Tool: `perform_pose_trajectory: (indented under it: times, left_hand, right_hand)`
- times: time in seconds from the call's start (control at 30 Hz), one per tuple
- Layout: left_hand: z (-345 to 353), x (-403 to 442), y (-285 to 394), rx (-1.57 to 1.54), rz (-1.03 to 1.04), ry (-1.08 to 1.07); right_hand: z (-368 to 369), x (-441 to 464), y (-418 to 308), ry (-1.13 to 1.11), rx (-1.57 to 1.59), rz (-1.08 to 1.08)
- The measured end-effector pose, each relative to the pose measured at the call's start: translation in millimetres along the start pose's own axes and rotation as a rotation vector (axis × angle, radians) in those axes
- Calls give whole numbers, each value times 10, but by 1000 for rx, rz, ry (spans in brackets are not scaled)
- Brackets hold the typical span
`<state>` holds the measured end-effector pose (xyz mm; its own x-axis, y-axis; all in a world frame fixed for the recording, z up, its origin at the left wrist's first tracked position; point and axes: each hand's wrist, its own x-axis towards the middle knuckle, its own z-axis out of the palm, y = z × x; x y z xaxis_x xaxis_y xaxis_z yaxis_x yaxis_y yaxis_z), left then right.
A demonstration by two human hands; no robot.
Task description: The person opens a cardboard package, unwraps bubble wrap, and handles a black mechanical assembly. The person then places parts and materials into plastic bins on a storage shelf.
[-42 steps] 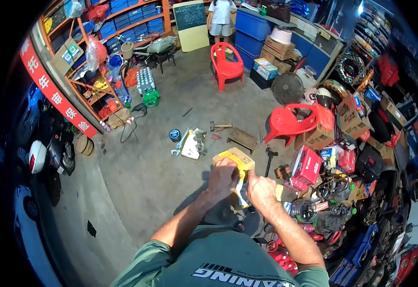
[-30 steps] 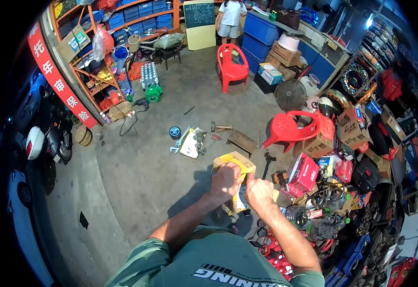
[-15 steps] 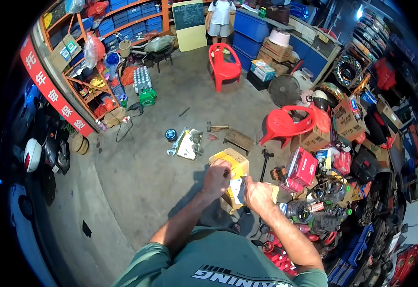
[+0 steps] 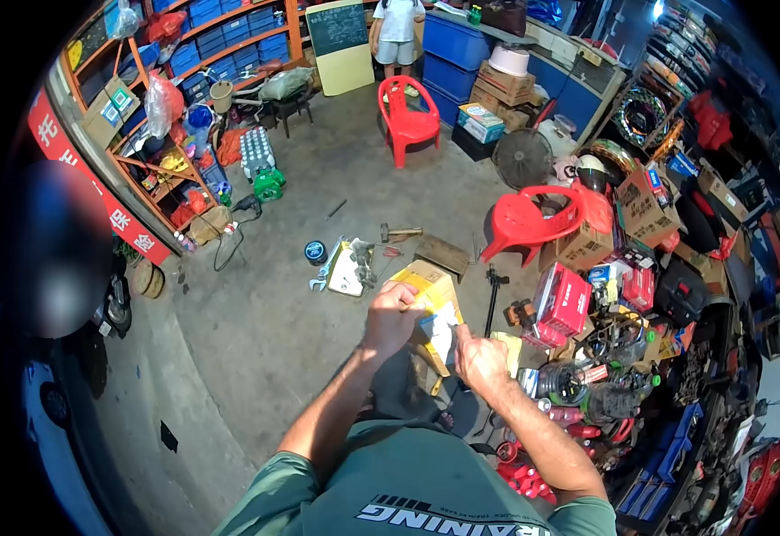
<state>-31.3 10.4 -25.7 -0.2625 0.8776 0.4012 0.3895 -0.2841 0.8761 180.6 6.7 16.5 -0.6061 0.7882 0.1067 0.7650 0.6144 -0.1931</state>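
- Cardboard box (image 4: pixel 435 284), yellow-banded, just on the wearer's side of the wooden stool (image 4: pixel 444 255).
- Left hand (image 4: pixel 390 317): fingers curled nearly closed at the box; any pinch is unclear.
- Right hand (image 4: pixel 482 357): fingers curled beside it, hold unclear.
- Red banner (image 4: pixel 120 219), well left of the stool: "托", "保险" legible.

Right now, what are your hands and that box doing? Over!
Left hand curled at box. Right hand by its white patch. Stool just beyond, might get bumped.
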Motion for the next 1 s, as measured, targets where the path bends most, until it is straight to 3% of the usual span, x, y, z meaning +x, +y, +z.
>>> perform_pose_trajectory:
  times: [0.2, 0.4, 0.57, 1.0]
  left_hand:
    - [-32, 73, -25, 3, 5, -5]
    - [-240, 178, -9, -10, -171, 0]
    - [-237, 175, -30, -19, -251, -59]
    - [43, 111, 4, -40, -21, -108]
  right_hand:
    - [157, -122, 116, 12, -6, -18]
    - [264, -422, 287, -131, 52, 89]
    - [-40, -285, 208, 22, 102, 172]
    - [-257, 133, -26, 66, 168, 100]
